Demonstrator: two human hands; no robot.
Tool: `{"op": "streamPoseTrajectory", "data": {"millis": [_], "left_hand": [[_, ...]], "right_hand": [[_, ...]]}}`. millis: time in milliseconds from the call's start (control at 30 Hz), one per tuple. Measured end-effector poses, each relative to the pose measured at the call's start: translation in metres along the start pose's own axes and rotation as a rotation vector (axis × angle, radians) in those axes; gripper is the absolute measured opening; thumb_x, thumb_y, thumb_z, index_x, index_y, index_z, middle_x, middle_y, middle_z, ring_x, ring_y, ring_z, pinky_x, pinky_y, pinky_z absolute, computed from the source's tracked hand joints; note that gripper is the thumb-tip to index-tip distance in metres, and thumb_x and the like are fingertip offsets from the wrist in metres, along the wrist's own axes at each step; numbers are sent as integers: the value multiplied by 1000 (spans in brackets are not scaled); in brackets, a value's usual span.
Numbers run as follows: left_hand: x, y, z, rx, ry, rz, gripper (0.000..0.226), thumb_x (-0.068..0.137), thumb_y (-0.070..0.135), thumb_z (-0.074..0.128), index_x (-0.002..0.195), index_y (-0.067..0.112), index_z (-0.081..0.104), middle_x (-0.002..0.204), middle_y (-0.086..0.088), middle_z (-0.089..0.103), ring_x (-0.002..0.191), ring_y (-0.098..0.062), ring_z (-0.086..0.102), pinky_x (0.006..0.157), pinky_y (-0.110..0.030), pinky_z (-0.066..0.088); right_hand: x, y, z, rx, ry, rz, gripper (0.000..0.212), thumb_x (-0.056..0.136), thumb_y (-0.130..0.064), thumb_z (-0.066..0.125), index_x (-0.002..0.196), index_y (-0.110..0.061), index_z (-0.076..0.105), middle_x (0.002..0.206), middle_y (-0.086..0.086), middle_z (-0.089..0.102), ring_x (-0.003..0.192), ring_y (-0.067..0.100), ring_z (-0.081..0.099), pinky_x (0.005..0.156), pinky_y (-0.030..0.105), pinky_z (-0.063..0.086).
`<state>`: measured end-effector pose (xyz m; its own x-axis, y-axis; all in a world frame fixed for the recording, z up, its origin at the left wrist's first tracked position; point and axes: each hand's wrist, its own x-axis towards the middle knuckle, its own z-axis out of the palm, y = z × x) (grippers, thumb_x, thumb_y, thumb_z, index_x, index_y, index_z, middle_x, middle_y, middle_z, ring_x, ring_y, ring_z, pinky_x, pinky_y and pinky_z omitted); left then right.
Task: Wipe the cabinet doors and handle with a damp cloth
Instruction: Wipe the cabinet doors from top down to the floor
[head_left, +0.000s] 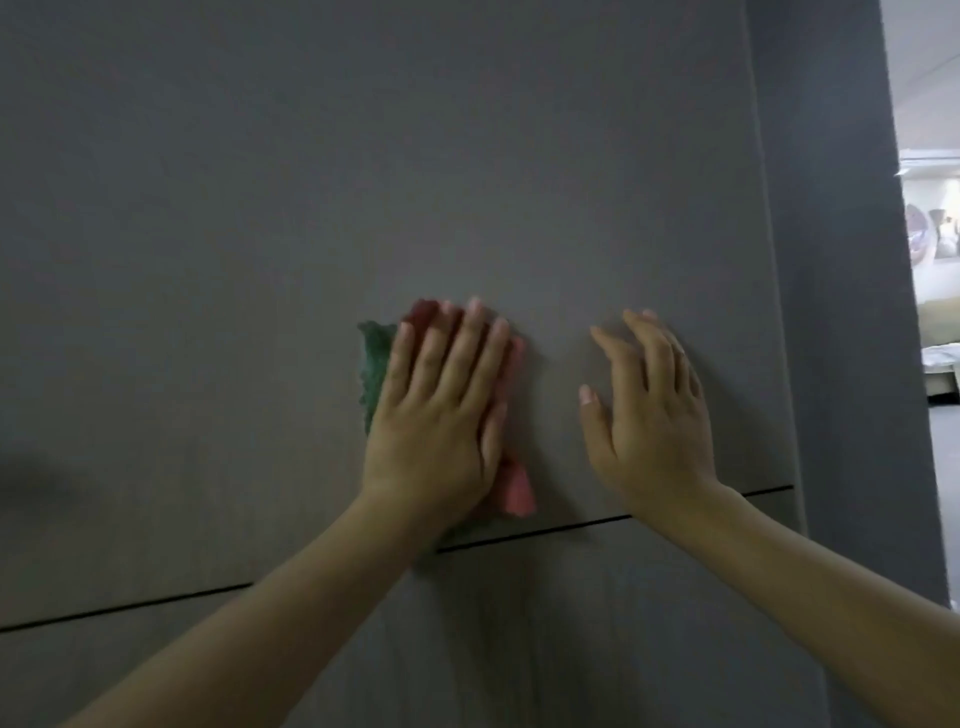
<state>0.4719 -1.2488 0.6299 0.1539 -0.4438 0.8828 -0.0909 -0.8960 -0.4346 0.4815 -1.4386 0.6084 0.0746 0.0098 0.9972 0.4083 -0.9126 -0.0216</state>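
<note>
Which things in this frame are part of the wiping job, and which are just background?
Part of the job:
- cabinet door, grey, with a dark seam below it
- cloth, green and pink, pressed flat against the door
- left hand, flat on the cloth
- right hand, fingers straight, at the bare door

Background:
- lit room past the cabinet's right edge, too blurred to detail

No handle is visible.
</note>
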Motion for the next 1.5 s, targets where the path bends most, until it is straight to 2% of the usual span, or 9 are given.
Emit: {"op": "streamPoseTrajectory", "data": {"millis": [200,367,500,733,933,1100,1300,1400,1500], "left_hand": [[-55,-38,-11,23,-92,254,54,98,37,29,149,17,25,155,-6,23,145,-25,18,119,-45,12],[-32,-123,-33,93,-23,-132,57,97,37,24,150,14,19,157,-9,17,146,-23,10,120,-42,4],[-26,-83,-23,52,58,-365,61,96,36,24,150,11,16,158,-11,13,147,-25,7,119,-43,3],[-84,-66,-20,11,-80,53,56,97,35,31,149,16,24,156,-7,21,146,-26,16,119,-46,11],[-121,-160,-41,81,-66,-339,58,97,37,21,150,13,15,158,-9,11,147,-23,5,120,-43,4],[-94,-128,-34,17,59,-745,61,97,39,15,151,12,7,159,-8,2,147,-24,-3,119,-44,0],[-132,-123,-29,37,-32,-181,56,98,35,25,149,12,25,156,-10,20,146,-28,14,119,-48,11],[-163,-165,-37,72,-50,-239,56,100,37,20,150,13,21,158,-9,16,147,-27,13,119,-48,10],[-192,-207,-47,81,-42,-527,58,100,41,11,151,13,10,160,-8,7,148,-23,4,118,-49,8]], "right_hand": [[-1,-44,8,134,-25,-221,46,93,-23,41,132,-2,50,141,16,44,137,29,33,112,42,28],[0,-49,15,113,-64,-248,48,93,-25,38,132,-1,50,140,16,47,135,28,35,111,38,27],[0,-58,21,119,1,-205,46,92,-24,39,128,2,53,135,20,50,131,33,40,110,41,29],[-11,-89,28,187,31,-295,45,92,-19,40,130,2,51,136,18,49,133,31,38,114,44,25],[-14,-113,31,239,-28,-401,47,91,-19,40,132,-2,51,138,15,49,134,28,38,114,41,25],[-11,-130,37,253,-80,-429,47,90,-18,39,133,-1,51,139,14,49,134,28,38,114,39,24],[-12,-163,49,311,-78,-488,47,90,-17,39,133,-1,51,139,14,49,134,27,38,115,39,24],[-15,-178,54,321,-70,-530,47,89,-17,40,132,-1,53,138,14,50,133,27,39,114,40,25],[-16,-194,56,337,-72,-554,47,89,-17,40,131,0,54,137,15,51,132,28,41,113,41,26]]}}
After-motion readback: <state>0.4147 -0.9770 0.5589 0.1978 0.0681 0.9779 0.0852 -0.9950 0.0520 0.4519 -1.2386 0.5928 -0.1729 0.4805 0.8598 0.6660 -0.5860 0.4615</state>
